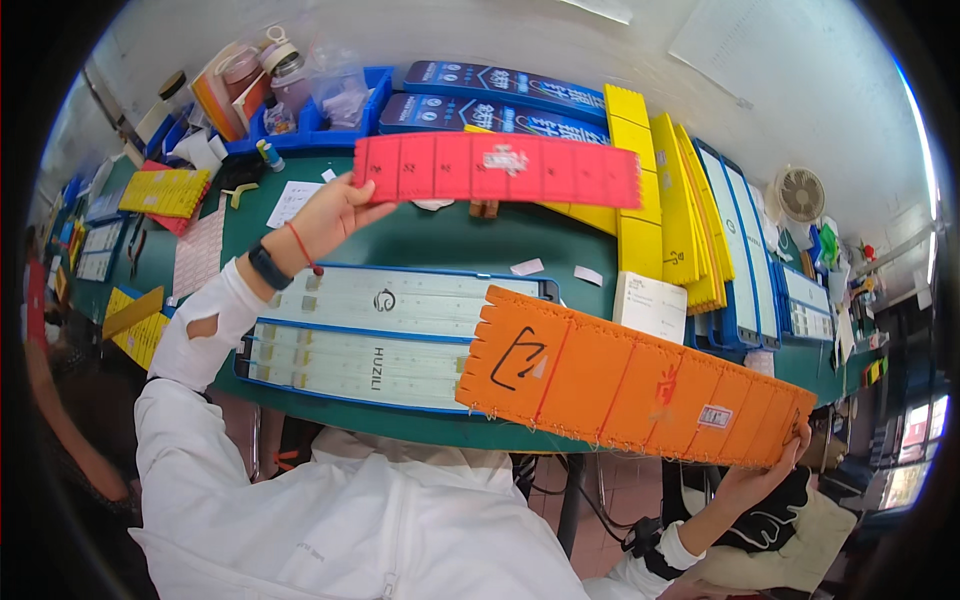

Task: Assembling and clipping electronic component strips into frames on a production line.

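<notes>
My left hand (345, 210) grips the left end of a long pinkish-red board (450, 168). It has notched short ends, dark cross lines and a torn white sticker, and is held above the back of the table. At the lower right, my right hand (765, 480) holds the far right end of an orange board (610, 385). This one has notched ends, cross lines, a black hand-drawn mark, a small label and fine threads along its lower edge. Below the red board lies a blue-edged long case (330, 345) with pale, clear-lidded halves; the orange board covers its right part.
Yellow notched boards (632, 170) and more blue cases (735, 245) stack at right, behind a small white box (650, 305). Dark blue printed boxes (510, 85) lie at the back beside a blue bin (375, 100) with bottles. Another person's arm (75, 430) shows at far left.
</notes>
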Available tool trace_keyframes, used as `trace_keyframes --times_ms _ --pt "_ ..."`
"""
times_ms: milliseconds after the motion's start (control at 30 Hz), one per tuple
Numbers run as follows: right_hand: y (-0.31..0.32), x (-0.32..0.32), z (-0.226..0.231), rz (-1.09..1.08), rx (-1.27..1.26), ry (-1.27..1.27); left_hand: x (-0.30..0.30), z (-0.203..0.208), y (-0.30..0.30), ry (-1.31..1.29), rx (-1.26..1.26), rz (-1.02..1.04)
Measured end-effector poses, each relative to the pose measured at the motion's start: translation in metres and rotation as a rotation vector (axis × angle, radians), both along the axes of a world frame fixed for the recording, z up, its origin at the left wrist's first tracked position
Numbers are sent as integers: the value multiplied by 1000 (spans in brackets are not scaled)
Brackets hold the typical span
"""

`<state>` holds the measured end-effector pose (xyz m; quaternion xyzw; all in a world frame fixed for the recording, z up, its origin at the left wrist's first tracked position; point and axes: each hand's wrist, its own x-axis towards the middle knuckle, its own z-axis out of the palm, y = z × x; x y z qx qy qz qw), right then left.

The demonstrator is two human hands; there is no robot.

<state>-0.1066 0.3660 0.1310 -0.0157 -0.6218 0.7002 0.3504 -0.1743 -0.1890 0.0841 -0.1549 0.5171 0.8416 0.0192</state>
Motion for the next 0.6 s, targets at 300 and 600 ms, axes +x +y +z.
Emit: trace_keyframes --times_ms 300,600 --pt "24 22 4 -71 24 15 -99 -58 -66 -35 -157 80" --pt "10 43 10 -78 -40 32 -116 -75 -93 -87 -309 201"
